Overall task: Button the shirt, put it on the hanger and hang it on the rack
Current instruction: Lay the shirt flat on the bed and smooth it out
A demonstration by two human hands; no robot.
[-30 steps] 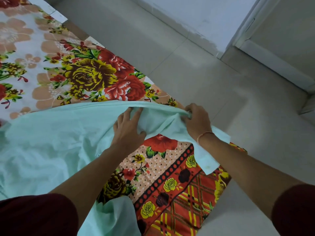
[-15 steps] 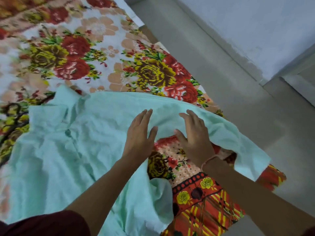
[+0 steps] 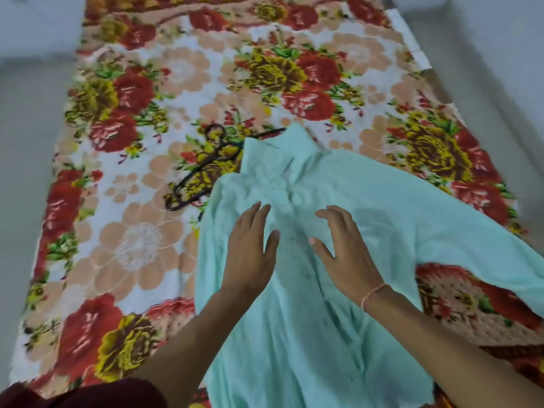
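Across the flowered bedspread [image 3: 132, 245], laid out front-up now: shirt [image 3: 338, 304], collar [image 3: 282, 151] pointing away, one sleeve [image 3: 447, 225] trailing off to the right. Held bunched by its edge a second ago, then patted flat; since released and centred under the head camera. Left grip [image 3: 250, 254] spread wide over the chest fabric, just left of the button line [image 3: 306, 272]; right grip [image 3: 344, 254] spread too, fingers slightly bent, on the other side, pinching nothing. Pressing down or hovering just above: cannot tell. Just beside the collar, to its left, black hanger [image 3: 206, 169], untouched, one end seemingly tucked under the shirt's shoulder. Reads as spreading finished and buttoning about to begin. Roughly meeting down the middle, both front edges; too blurred to count closed buttons. No rack in view. Probably worth lining up both edges first, then working from the collar downward, one button at a time.
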